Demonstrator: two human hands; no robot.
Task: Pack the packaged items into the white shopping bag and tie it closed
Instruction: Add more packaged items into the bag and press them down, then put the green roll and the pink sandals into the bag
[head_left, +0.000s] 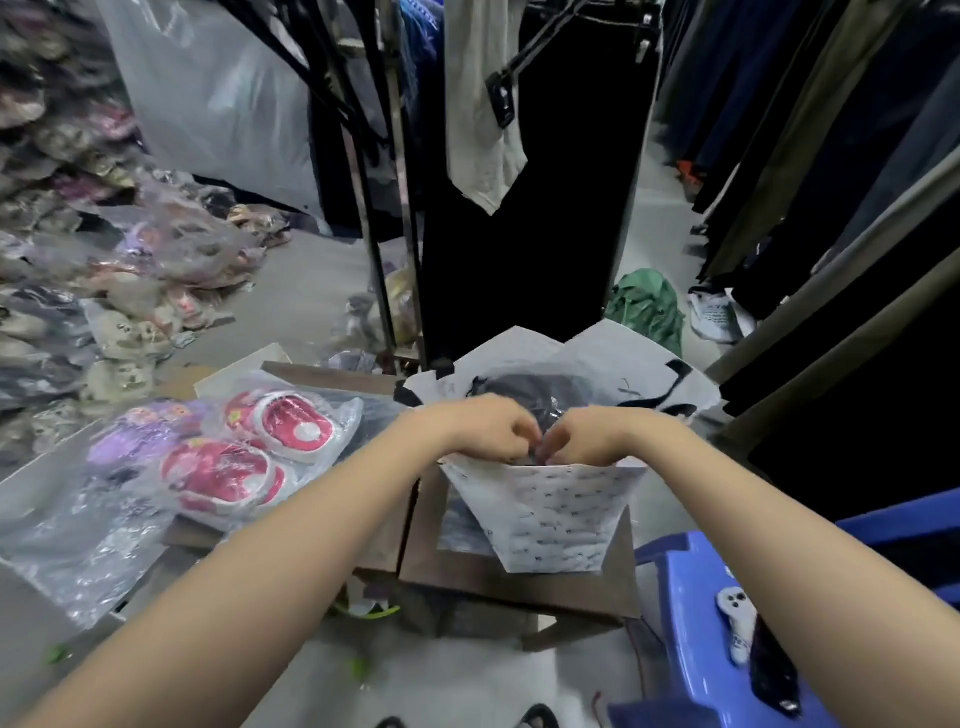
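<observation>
Behind the white shopping bag (545, 514) a rack of dark hanging clothes (530, 208) is seen, and more dark clothes (831, 156) are hung to the right of the bag. Far behind the bag and to its left a big clear plastic sheet (223, 98) is draped, and a heap of wrapped packets (78, 234) is spread over the floor on that same side. The bag itself is stood upright in an open cardboard box (519, 587), its mouth spread wide and its near wall (printed with small dark marks) turned toward the camera. To the right of the bag and nearer the camera a blue plastic stool (691, 623) is placed. Just left of the bag, clear packets of red slippers (291, 426) are laid, with a purple packet (124, 447) farther left of them. Behind the bag to the right a crumpled green bag (647, 304) is left on the floor. Inside the bag a dark packaged item (524, 392) is lodged, with its clear wrap showing in the mouth. The left hand (488, 431) and the right hand (582, 439) are brought together at the middle of the bag's near rim, knuckles up and fingers curled tightly inward; the fingertips are blurred and partly hidden there, so it cannot be told whether the rim, the dark item or anything else is pinched. On the stool to the bag's right a small white object (735, 629) is laid.
</observation>
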